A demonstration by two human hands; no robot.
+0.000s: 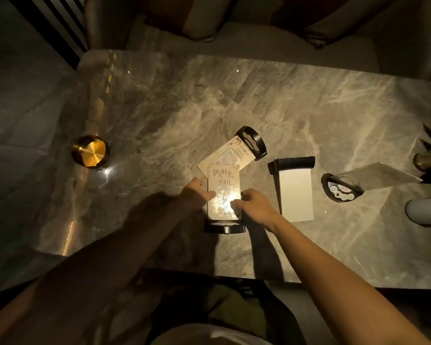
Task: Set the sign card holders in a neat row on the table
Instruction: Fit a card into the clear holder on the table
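Both hands grip near holder (223, 192) w/ fingers closed on its side edges, L hand (195, 190), R hand (253, 204); long axis runs away from person, crosswise to other holders off to R.

A grey veined marble table (234, 95) fills the view. A round brass-topped container (90, 152) stands near its left edge. Beyond the table's far edge sits a grey cushioned sofa (259, 33).

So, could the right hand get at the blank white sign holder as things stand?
Probably yes. The right hand is gripping the edge of the lettered sign holder, so it must let go first. The blank white sign holder lies just beside it, with bare table between.
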